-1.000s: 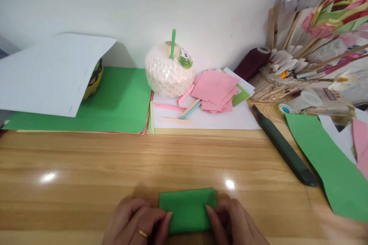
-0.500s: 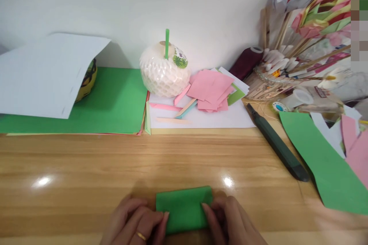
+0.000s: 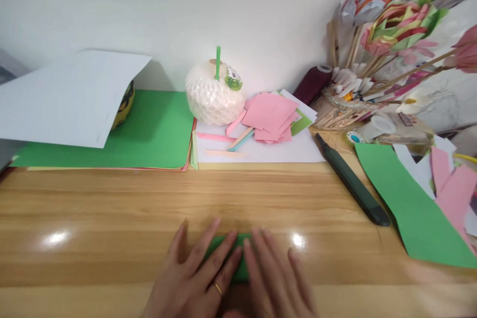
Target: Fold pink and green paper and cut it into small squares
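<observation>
two hands, flat & side by side, fingers spread: l hand (image 3: 194, 278) and r hand (image 3: 274, 278) both on 1 green paper (image 3: 241, 274), on the table (image 3: 112, 213) under them. paper mostly hidden by fingers; only bits show betw. & just beyond them, so no. of layers unclear. can't tell if fingertips touch each other. wrists cut off at btm edge; 1 ring (image 3: 218, 288) on l hand.

straight ahead of hands: 1 coconut (image 3: 214, 99) w/ 1 straw (image 3: 218, 63). ahead & a bit r: pink pcs (image 3: 272, 112), overlapping, no exact count. ahead-l: 1 white sheet (image 3: 70, 99) covering most of 1 yellow-black item (image 3: 125, 107), can't ID; green sheet (image 3: 164, 134) beneath. r of hands: 1 cutter (image 3: 352, 179), then 1 green strip (image 3: 406, 198). far r: approx 5 flowers (image 3: 400, 27), 1 pink one cut off at edge.
</observation>
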The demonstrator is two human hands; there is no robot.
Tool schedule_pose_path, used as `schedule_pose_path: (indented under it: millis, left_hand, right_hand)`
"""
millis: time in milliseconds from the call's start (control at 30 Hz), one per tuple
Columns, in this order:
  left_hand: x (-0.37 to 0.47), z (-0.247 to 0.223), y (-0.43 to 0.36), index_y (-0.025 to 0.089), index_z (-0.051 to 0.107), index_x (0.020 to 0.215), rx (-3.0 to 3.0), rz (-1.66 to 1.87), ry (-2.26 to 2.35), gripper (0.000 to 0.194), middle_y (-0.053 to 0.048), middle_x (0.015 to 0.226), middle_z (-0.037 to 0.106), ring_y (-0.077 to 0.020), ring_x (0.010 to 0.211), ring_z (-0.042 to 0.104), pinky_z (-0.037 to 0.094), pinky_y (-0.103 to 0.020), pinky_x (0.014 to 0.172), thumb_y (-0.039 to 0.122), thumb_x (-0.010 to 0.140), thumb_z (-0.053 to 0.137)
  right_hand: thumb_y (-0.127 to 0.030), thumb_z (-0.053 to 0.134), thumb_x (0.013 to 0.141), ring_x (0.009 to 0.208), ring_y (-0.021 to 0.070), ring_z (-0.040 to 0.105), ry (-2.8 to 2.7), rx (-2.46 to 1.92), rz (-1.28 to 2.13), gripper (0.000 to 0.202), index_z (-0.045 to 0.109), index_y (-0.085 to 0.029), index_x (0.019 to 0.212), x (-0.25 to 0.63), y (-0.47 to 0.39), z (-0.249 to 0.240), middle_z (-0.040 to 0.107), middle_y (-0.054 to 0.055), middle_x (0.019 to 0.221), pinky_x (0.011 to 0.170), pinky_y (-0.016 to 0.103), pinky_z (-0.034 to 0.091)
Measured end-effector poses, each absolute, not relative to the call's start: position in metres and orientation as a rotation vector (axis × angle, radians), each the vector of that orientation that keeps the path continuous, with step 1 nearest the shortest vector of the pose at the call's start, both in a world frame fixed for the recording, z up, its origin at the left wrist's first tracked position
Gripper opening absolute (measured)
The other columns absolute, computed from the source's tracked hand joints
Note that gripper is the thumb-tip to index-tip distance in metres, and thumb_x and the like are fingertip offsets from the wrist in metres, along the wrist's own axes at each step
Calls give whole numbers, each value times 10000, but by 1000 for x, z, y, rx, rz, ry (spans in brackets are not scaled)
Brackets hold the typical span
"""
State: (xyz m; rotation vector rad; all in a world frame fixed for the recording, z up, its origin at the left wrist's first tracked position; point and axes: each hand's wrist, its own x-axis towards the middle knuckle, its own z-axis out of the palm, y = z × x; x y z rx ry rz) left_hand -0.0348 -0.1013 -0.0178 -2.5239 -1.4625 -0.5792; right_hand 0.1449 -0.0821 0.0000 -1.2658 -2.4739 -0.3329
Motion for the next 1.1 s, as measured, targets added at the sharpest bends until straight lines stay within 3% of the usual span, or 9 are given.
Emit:
schedule_pose_path:
  millis: [100, 233, 433, 567, 733, 900, 1100]
  left_hand:
    - [-32, -14, -101, 284, 624, 1065, -2497, -549, -1511, 260, -44, 1125, 631, -268, 1210, 428, 176, -549, 1029, 311, 886, 437]
    - [-31, -2, -101, 292, 619, 1103, -2527, -346, -1470, 288, -36, 1213, 580, -319, 1170, 440, 252, -550, 970, 339, 852, 484]
    - [-47, 1, -112, 324, 508, 1240, -2623, -163, -1304, 407, -4, 1320, 492, -347, 1270, 305, 236, -557, 983, 316, 833, 525]
    - [-55, 3, -119, 324, 456, 1284, -2686, -119, -1329, 442, -39, 1320, 491, -337, 1298, 281, 255, -542, 987, 382, 851, 525]
    - [-58, 13, -126, 366, 390, 1318, -2764, -44, -1252, 539, -69, 1352, 451, -327, 1300, 299, 283, -548, 987, 245, 829, 581]
    - [-59, 14, -131, 420, 319, 1340, -2760, -47, -1185, 727, -110, 1351, 446, -364, 1287, 305, 332, -580, 941, 109, 768, 641]
    - [-55, 19, -127, 409, 439, 1270, -2814, 59, -1250, 592, -120, 1372, 413, -344, 1273, 339, 361, -549, 934, 109, 788, 611]
  right_hand:
    - [-295, 353, 886, 1146, 164, 514, -2662, -995, -408, 390, 558, -156, 1187, 141, -81, -4, 571, 51, 1241, 893, 250, 419]
    - [-496, 391, 848, 1173, 206, 488, -2711, -849, -408, 567, 546, -65, 1183, 151, -73, 0, 542, 119, 1262, 914, 284, 406]
    - [-481, 429, 843, 1193, 201, 468, -2670, -945, -360, 543, 528, -86, 1203, 164, -77, 3, 525, 120, 1280, 934, 304, 374]
    - [-498, 484, 817, 1249, 217, 400, -2677, -1019, -266, 604, 456, -110, 1280, 163, -83, -1, 451, 143, 1347, 974, 352, 347]
    - [-509, 594, 749, 1283, 247, 347, -2716, -1077, -223, 710, 364, -218, 1354, 171, -83, 1, 351, 138, 1415, 990, 416, 330]
    - [-462, 613, 750, 1339, 255, 218, -2799, -1097, -199, 770, 287, -184, 1390, 177, -86, 7, 286, 76, 1452, 1046, 509, 235]
    - [-448, 506, 807, 1352, 200, 178, -2809, -920, -106, 732, 255, -98, 1399, 161, -113, 4, 267, 84, 1455, 1081, 397, 228]
